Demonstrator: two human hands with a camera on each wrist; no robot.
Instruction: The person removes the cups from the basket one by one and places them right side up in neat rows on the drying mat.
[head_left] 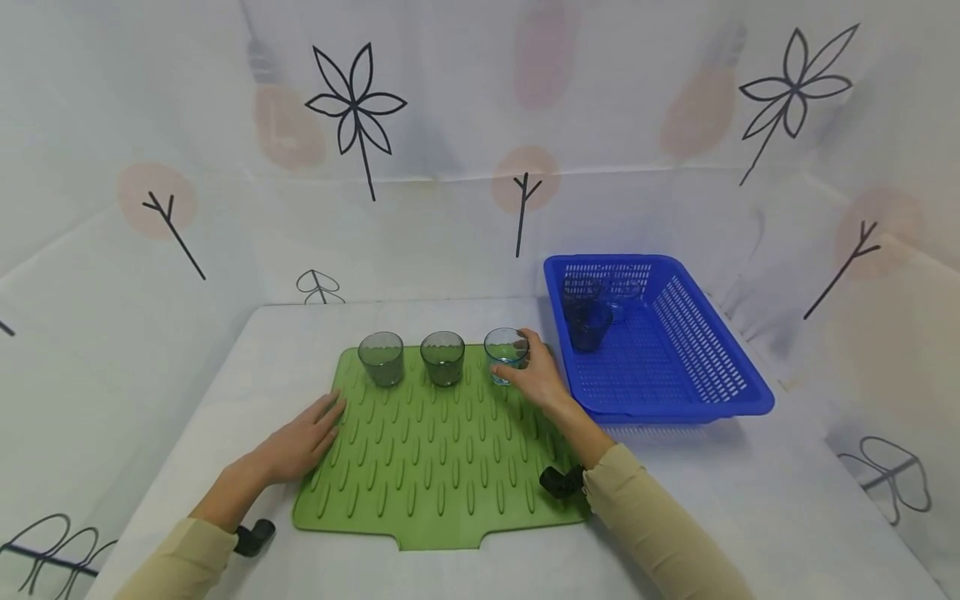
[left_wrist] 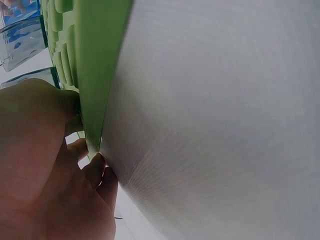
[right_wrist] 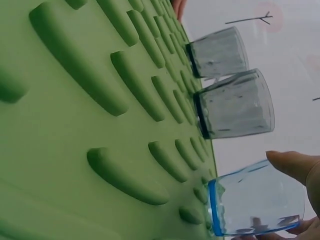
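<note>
Beige sleeves (head_left: 663,525) lie nearest, entering from bottom L and bottom R. White-covered surface (head_left: 780,500) carries everything.

Green ridged mat (head_left: 438,512): flat, centre, tab toward wearer. Blue basket (head_left: 750,392): R of mat, perforated sides; holds a dark glass (head_left: 588,327) at its L side, plus further glassware behind, count unclear.

Hands: L hand (head_left: 302,442) has fingers laid along mat's L edge, grasping no glass. R hand (head_left: 538,377) grasps the blue-tinted glass (head_left: 504,354), thumb one side, fingers the other.

Blue-tinted glass is upright at mat's far R part, apart from the others; base at or just above the ridges, full contact n/c. Two grey glasses, outer (head_left: 382,358) and inner (head_left: 443,360), stand upright on mat's far part, L of it, not touching each other.

Step in hand, as judged: seating the glass. Rec.: keep base level, lower gently, feel for rocking on ridges, align w/ the grey pair, keep similar gap. Loosen thumb & fingers evenly, withdraw w/o brushing rim. L hand pressure on mat should limit slip.
</note>
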